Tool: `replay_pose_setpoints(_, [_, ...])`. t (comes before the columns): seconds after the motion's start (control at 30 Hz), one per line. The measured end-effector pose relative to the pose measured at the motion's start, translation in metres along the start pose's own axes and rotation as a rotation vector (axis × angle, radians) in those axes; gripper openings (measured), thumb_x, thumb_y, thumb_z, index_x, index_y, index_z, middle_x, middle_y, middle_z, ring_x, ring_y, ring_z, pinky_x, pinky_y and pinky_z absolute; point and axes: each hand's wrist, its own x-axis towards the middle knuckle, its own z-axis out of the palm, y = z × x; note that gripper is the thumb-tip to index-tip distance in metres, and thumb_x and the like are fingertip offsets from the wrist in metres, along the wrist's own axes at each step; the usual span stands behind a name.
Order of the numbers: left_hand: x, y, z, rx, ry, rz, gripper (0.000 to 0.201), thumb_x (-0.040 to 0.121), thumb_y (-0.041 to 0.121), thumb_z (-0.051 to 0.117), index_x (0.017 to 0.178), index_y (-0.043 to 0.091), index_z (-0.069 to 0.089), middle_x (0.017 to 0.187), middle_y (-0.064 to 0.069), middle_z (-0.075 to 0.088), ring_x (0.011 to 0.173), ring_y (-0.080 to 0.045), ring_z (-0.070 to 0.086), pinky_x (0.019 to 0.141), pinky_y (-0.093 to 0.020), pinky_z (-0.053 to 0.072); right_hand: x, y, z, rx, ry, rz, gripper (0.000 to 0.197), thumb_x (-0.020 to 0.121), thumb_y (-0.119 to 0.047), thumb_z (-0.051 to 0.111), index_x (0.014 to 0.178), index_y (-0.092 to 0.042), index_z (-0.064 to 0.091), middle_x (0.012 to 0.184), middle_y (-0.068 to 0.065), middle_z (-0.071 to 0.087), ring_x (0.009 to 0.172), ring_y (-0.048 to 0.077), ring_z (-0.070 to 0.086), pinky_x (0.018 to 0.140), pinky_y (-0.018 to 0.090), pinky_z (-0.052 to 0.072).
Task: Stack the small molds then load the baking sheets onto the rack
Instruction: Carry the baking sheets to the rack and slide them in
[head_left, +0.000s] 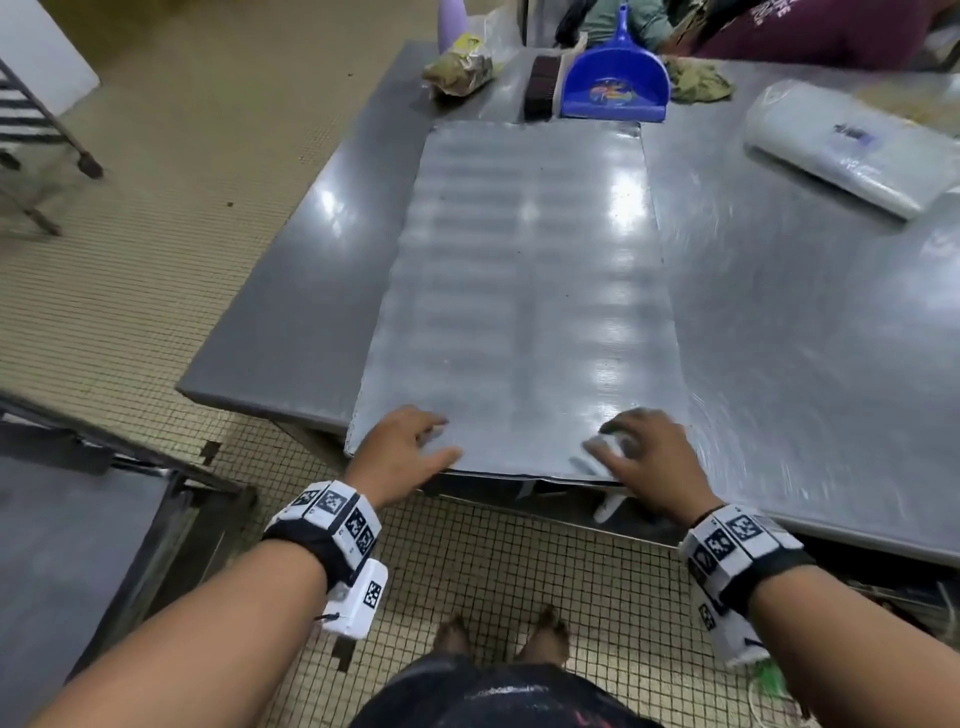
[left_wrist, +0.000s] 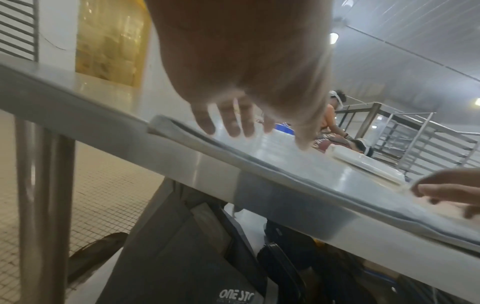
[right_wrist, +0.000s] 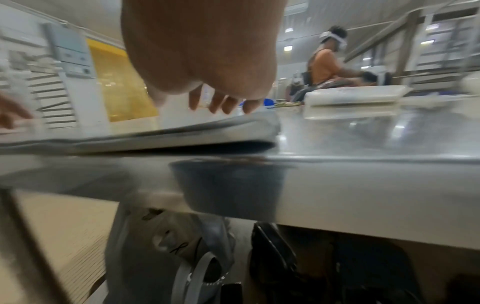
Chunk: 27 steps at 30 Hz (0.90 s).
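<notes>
One long, flat grey metal baking sheet (head_left: 524, 291) lies on one grey steel table (head_left: 810, 322). On that table are one blue plastic dustpan (head_left: 615, 83), one dark brush (head_left: 540, 88), one clear-wrapped white packet (head_left: 852, 145), one crumpled olive cloth (head_left: 698, 80) and one brownish filled plastic bag (head_left: 460, 70). Two hands show: one left hand (head_left: 402, 449), one right hand (head_left: 649, 457).

baking sheets (head_left: 519, 291): flat grey metal, shiny, stacked lying lengthwise on the steel table (head_left: 779, 322), near edge overhanging the table's front edge slightly.
</notes>
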Motion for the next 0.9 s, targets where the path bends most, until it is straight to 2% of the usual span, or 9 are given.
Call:
replay_pose_setpoints(0.03, [0.003, -0.006, -0.007, 0.035, 0.077, -0.048, 0.058, 0.085, 0.047, 0.076, 0.135, 0.021, 0.061, 0.131, 0.002, 0.058, 0.117, -0.012, 0.057, 0.102, -0.030, 0.048, 0.003, 0.012, -0.004, -0.031, 0.106, 0.100, 0.046, 0.083, -0.062, 0.067, 0.109, -0.024, 0.071, 0.110, -0.003, 0.066, 0.105, 0.019, 0.057, 0.092, 0.041, 0.047])
replay_pose_setpoints(0.1, [0.009, -0.021, -0.022, 0.100, 0.194, -0.214, 0.071, 0.087, 0.052, 0.071, 0.145, 0.017, 0.050, 0.144, -0.009, 0.046, 0.133, -0.030, 0.046, 0.110, -0.044, 0.042, 0.010, 0.037, -0.014, -0.113, 0.166, 0.344, 0.068, 0.081, -0.065, 0.066, 0.129, -0.018, 0.059, 0.129, 0.011, 0.059, 0.119, 0.031, 0.052, 0.098, 0.047, 0.044])
replay_pose_setpoints(0.13, [0.011, -0.026, -0.028, 0.108, 0.214, -0.308, 0.074, 0.087, 0.054, 0.069, 0.146, 0.014, 0.047, 0.147, -0.014, 0.042, 0.135, -0.035, 0.042, 0.111, -0.046, 0.040, 0.013, 0.047, -0.016, -0.127, 0.136, 0.445, 0.075, 0.077, -0.070, 0.065, 0.128, -0.016, 0.056, 0.128, 0.015, 0.057, 0.118, 0.034, 0.053, 0.095, 0.048, 0.046])
replay_pose_setpoints(0.17, [0.014, -0.031, -0.032, 0.094, 0.204, -0.388, 0.075, 0.088, 0.056, 0.067, 0.145, 0.011, 0.047, 0.147, -0.017, 0.041, 0.135, -0.037, 0.042, 0.110, -0.046, 0.039, 0.015, 0.054, -0.015, -0.099, 0.111, 0.505, 0.074, 0.072, -0.074, 0.064, 0.116, -0.015, 0.058, 0.121, 0.017, 0.059, 0.110, 0.036, 0.055, 0.087, 0.046, 0.048])
replay_pose_setpoints(0.23, [0.018, -0.036, -0.032, 0.003, 0.146, -0.453, 0.069, 0.089, 0.055, 0.065, 0.142, 0.012, 0.051, 0.144, -0.018, 0.041, 0.130, -0.037, 0.047, 0.107, -0.042, 0.040, 0.016, 0.056, -0.009, -0.009, 0.089, 0.521, 0.060, 0.062, -0.072, 0.068, 0.085, -0.019, 0.054, 0.099, 0.015, 0.059, 0.088, 0.034, 0.057, 0.069, 0.037, 0.045])
replay_pose_setpoints(0.33, [0.020, -0.043, -0.021, -0.122, 0.160, -0.454, 0.074, 0.088, 0.052, 0.069, 0.150, 0.018, 0.046, 0.142, -0.015, 0.037, 0.128, -0.036, 0.048, 0.110, -0.038, 0.038, 0.017, 0.048, -0.001, 0.021, 0.103, 0.541, 0.051, 0.063, -0.063, 0.077, 0.076, -0.023, 0.049, 0.096, 0.012, 0.056, 0.084, 0.030, 0.054, 0.067, 0.037, 0.044])
replay_pose_setpoints(0.53, [0.018, -0.050, -0.017, -0.164, 0.198, -0.434, 0.079, 0.087, 0.048, 0.073, 0.153, 0.019, 0.042, 0.139, -0.013, 0.036, 0.127, -0.034, 0.047, 0.111, -0.039, 0.038, 0.016, 0.045, -0.001, 0.010, 0.082, 0.583, 0.051, 0.069, -0.058, 0.079, 0.088, -0.020, 0.051, 0.105, 0.011, 0.055, 0.092, 0.032, 0.055, 0.076, 0.039, 0.047])
replay_pose_setpoints(0.7, [0.014, -0.055, -0.018, -0.153, 0.182, -0.414, 0.076, 0.082, 0.050, 0.077, 0.146, 0.020, 0.048, 0.135, -0.011, 0.041, 0.116, -0.032, 0.053, 0.101, -0.040, 0.045, 0.006, 0.037, -0.003, -0.031, 0.047, 0.598, 0.053, 0.074, -0.057, 0.078, 0.101, -0.021, 0.051, 0.120, 0.015, 0.051, 0.108, 0.038, 0.053, 0.090, 0.045, 0.046])
replay_pose_setpoints(0.9, [-0.006, -0.055, -0.006, -0.336, 0.200, -0.423, 0.074, 0.080, 0.031, 0.085, 0.139, 0.011, 0.045, 0.124, -0.003, 0.055, 0.105, -0.022, 0.057, 0.094, -0.036, 0.048, -0.024, 0.035, -0.005, -0.034, 0.040, 0.615, 0.065, 0.079, -0.056, 0.075, 0.123, -0.014, 0.052, 0.129, 0.017, 0.045, 0.118, 0.039, 0.046, 0.099, 0.049, 0.043])
